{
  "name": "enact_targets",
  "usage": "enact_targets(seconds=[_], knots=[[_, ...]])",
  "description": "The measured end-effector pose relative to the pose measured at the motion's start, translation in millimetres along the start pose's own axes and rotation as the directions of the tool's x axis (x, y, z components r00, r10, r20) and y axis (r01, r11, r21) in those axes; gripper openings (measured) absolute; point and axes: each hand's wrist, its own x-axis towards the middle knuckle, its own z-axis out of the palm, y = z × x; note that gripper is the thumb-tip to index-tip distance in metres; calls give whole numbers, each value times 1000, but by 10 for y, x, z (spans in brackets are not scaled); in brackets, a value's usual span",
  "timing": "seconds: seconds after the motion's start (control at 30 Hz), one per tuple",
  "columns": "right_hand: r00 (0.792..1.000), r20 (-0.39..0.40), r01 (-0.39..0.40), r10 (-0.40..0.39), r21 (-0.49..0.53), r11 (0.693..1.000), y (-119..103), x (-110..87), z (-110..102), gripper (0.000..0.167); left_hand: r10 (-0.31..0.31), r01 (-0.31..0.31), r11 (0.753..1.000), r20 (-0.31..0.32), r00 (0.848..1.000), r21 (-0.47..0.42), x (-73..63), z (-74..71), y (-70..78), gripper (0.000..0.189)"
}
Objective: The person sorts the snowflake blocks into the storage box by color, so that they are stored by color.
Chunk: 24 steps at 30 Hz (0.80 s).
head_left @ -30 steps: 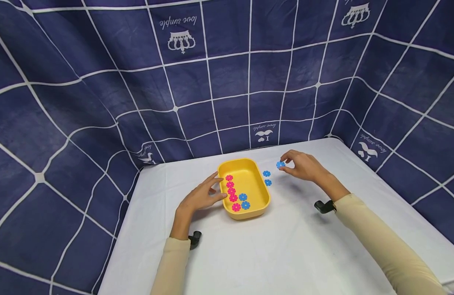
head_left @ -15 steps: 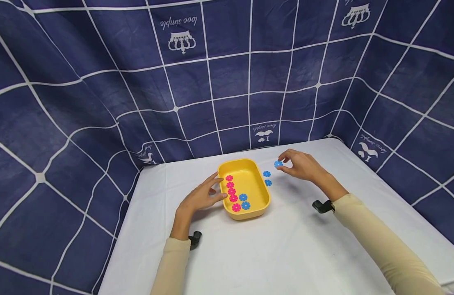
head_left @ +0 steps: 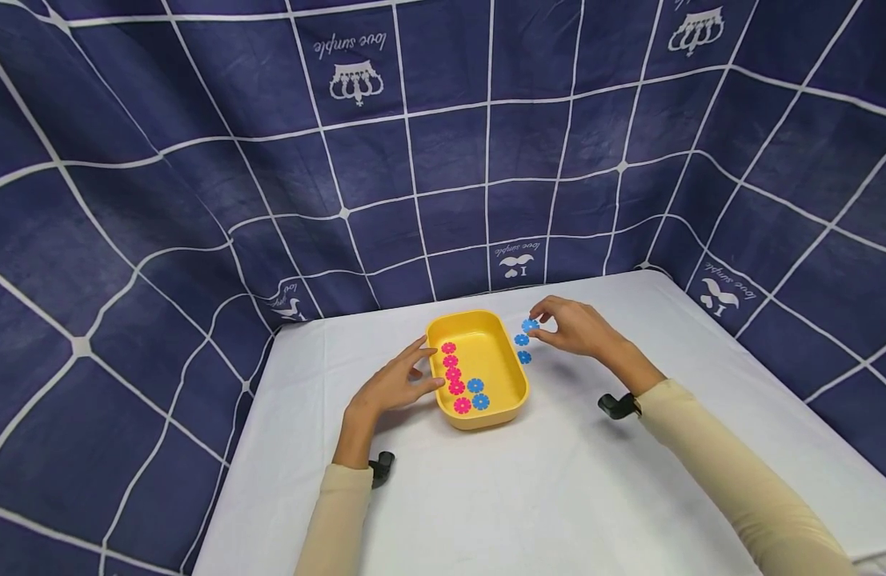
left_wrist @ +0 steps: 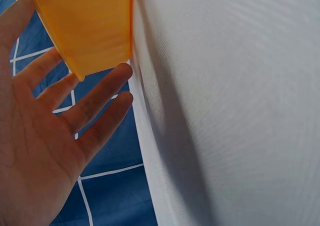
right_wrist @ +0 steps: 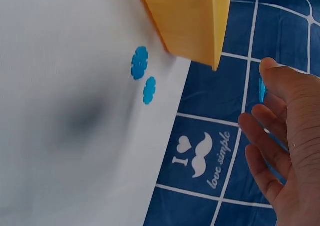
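My right hand (head_left: 574,326) pinches a blue flower-shaped plastic disc (head_left: 530,326) between thumb and forefinger, raised off the table near the right rim of a yellow tray (head_left: 495,350). Only a sliver of that disc (right_wrist: 262,89) shows in the right wrist view. Beside the tray lie two more blue discs, one farther back (head_left: 522,340) and one nearer (head_left: 525,358). Inside, a column of several pink discs (head_left: 453,374) runs along the left, with two blue discs (head_left: 475,386) next to its near end. My left hand (head_left: 392,382) is at the tray's left rim, fingers spread.
A white cloth (head_left: 486,496) covers the table. Dark blue curtains (head_left: 450,160) with white grid lines hang behind it and at both sides. A black wrist mount (head_left: 619,406) sticks out beneath my right wrist, and another (head_left: 381,469) by my left.
My right hand has moved left with the pinched blue disc, from right of the loose discs to close by the tray's right rim. The left hand and the tray stay in place.
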Motion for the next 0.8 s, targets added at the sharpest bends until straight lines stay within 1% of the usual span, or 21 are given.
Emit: enact_targets(seconds=[0.2, 0.47, 0.67, 0.8], knots=[[999, 13, 34, -34, 7, 999, -87, 50, 89, 39, 12, -12, 1000, 0, 1000, 1, -5, -4, -22, 77], [996, 25, 82, -83, 29, 996, -242, 138, 180, 38, 0, 0, 1000, 11, 1000, 4, -11, -1, -33, 76], [993, 44, 103, -106, 55, 993, -354, 216, 243, 36, 7, -7, 1000, 10, 1000, 1, -12, -8, -29, 78], [990, 44, 128, -131, 64, 990, -419, 267, 280, 35, 11, -11, 1000, 7, 1000, 2, 6, -15, -30, 77]])
